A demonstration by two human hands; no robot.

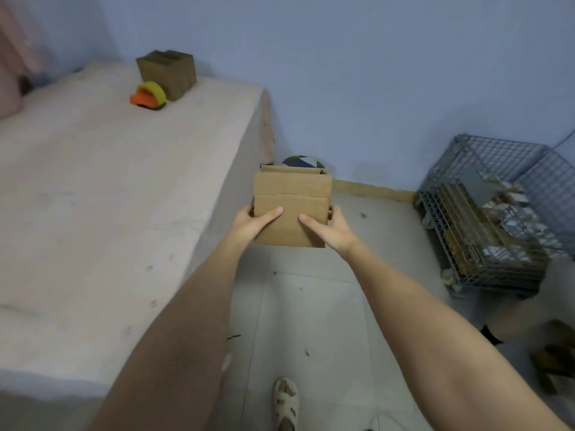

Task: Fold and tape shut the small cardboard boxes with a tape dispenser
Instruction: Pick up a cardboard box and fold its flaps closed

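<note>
White-covered bed [93, 188] at left; wire cage [485, 231] by blue wall [373, 73]; pale sandal [285, 402] on tiled floor [311, 321].

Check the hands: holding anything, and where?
Both grip one cardboard box by its side edges: left hand on the left edge, right hand on the right, thumbs on the near face.

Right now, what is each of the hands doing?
Left hand: grips the left side of the cardboard box.
Right hand: grips the box's right side.

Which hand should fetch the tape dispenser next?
Left, probably. The tape dispenser lies on the bed to the left, on the left hand's side; the right hand can keep the box.
</note>
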